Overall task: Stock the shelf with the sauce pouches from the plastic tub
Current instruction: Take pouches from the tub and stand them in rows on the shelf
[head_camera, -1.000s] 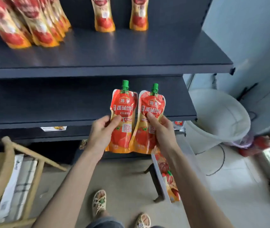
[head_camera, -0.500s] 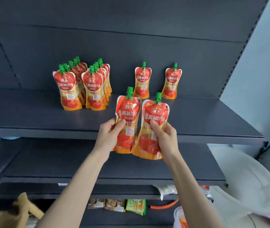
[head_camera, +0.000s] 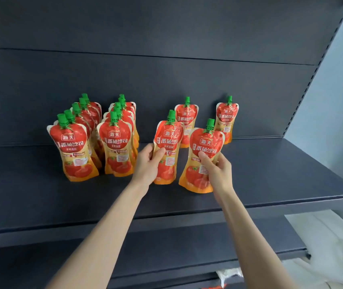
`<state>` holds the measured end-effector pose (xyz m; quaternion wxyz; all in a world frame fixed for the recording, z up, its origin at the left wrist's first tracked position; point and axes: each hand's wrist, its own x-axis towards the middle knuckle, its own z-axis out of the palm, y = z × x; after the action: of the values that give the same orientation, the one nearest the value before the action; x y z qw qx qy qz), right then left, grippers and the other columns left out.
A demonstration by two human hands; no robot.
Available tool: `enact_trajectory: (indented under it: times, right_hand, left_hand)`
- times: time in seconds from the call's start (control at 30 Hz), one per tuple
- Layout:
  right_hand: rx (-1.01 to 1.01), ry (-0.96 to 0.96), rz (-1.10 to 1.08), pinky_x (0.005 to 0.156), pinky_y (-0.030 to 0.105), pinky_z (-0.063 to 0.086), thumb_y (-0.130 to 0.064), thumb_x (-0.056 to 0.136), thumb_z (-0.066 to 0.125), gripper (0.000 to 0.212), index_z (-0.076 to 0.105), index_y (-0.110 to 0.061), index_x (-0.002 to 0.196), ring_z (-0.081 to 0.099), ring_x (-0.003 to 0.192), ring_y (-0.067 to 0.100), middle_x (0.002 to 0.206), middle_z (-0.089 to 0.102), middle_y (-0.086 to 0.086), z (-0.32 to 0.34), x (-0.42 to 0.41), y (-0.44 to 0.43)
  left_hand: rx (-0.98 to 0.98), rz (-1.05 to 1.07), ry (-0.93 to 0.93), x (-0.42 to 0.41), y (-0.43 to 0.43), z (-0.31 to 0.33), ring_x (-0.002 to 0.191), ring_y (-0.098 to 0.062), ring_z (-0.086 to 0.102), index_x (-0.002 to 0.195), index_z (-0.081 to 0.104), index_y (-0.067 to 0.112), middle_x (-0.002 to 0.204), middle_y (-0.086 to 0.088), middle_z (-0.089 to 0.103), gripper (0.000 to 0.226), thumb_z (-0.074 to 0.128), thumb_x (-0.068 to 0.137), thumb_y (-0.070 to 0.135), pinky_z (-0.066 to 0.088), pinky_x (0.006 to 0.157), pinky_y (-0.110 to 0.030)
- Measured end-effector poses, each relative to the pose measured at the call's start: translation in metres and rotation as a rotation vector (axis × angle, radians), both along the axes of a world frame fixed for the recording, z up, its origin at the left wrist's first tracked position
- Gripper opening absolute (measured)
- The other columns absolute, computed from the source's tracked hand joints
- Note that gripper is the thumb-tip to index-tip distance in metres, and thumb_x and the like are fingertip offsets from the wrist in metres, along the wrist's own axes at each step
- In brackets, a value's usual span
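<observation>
Red left pouch (head_camera: pixel 169 140) in left hand (head_camera: pixel 147 165), right pouch (head_camera: pixel 205 146) in right hand (head_camera: pixel 219 174), fingers (head_camera: pixel 159 155) pinching each

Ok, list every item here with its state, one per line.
left hand, gripping the left pouch
right hand, gripping the right pouch
left pouch, held near upright, capped
right pouch, held tilted, capped
two rows of pouches, standing, capped
two rear pouches, standing apart, capped
shelf, partly stocked
</observation>
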<state>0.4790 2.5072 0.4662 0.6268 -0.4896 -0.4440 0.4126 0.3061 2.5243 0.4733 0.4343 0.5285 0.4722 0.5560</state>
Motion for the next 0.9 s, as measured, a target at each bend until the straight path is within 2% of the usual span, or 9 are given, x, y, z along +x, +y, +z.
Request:
enact_trajectory:
  times: [0.17,0.33,0.47,0.57,0.67,0.8,0.9]
  right_hand:
    - [0.019,-0.008,0.037,0.066,0.022,0.055,-0.022,0.087,0.065,0.009,0.066,-0.021,0.096,0.071,0.082,0.011,0.090,0.073,-0.004,-0.004,0.002,0.050]
    - [0.024,-0.024,0.095,0.070,0.023,0.054,-0.023,0.086,0.066,0.012,0.065,-0.022,0.099,0.069,0.088,0.011,0.098,0.072,-0.002,-0.007,0.007,0.099]
    - [0.044,-0.088,0.130,0.085,0.035,0.055,-0.029,0.084,0.068,0.011,0.065,-0.033,0.093,0.063,0.107,0.019,0.125,0.059,0.006,-0.015,0.009,0.133]
    - [0.076,-0.103,0.184,0.091,0.041,0.053,-0.031,0.084,0.068,0.011,0.067,-0.041,0.089,0.062,0.111,0.020,0.127,0.059,0.005,-0.018,0.009,0.149]
    - [0.068,-0.095,0.214,0.092,0.040,0.053,-0.030,0.086,0.066,0.011,0.065,-0.038,0.094,0.063,0.109,0.020,0.124,0.061,0.007,-0.019,0.006,0.162]
    - [0.039,-0.114,0.200,0.095,0.042,0.051,-0.037,0.085,0.065,0.017,0.059,-0.038,0.101,0.059,0.114,0.020,0.131,0.056,0.005,-0.021,0.000,0.173]
    - [0.028,-0.115,0.206,0.095,0.040,0.050,-0.036,0.087,0.063,0.029,0.057,-0.029,0.113,0.059,0.114,0.020,0.132,0.054,0.006,-0.023,-0.005,0.176]
  left_hand:
    - [0.018,0.063,0.017,0.004,0.034,-0.006,0.083,0.003,0.059,0.108,0.053,0.023,0.093,0.018,0.060,0.013,0.051,0.095,0.025,0.048,0.059,-0.006]
    - [-0.002,0.139,0.007,0.009,0.065,-0.014,0.089,0.000,0.057,0.108,0.050,0.027,0.099,0.014,0.059,0.013,0.052,0.095,0.029,0.046,0.068,-0.014]
    - [-0.022,0.192,-0.024,0.012,0.080,-0.025,0.097,-0.003,0.058,0.117,0.052,0.023,0.106,0.011,0.060,0.024,0.051,0.094,0.031,0.048,0.077,-0.019]
    - [-0.022,0.225,-0.041,0.009,0.086,-0.030,0.102,-0.006,0.059,0.117,0.053,0.024,0.109,0.010,0.062,0.024,0.052,0.094,0.031,0.049,0.083,-0.023]
    - [-0.013,0.237,-0.038,0.004,0.087,-0.033,0.104,-0.006,0.058,0.111,0.052,0.031,0.108,0.014,0.061,0.017,0.051,0.094,0.031,0.048,0.084,-0.023]
    - [-0.025,0.270,-0.037,-0.001,0.084,-0.038,0.112,-0.009,0.055,0.124,0.051,0.025,0.121,0.007,0.058,0.031,0.050,0.094,0.034,0.047,0.091,-0.027]
    - [-0.011,0.290,-0.038,-0.002,0.080,-0.038,0.111,-0.007,0.055,0.126,0.049,0.025,0.121,0.007,0.057,0.032,0.049,0.095,0.033,0.046,0.087,-0.023]
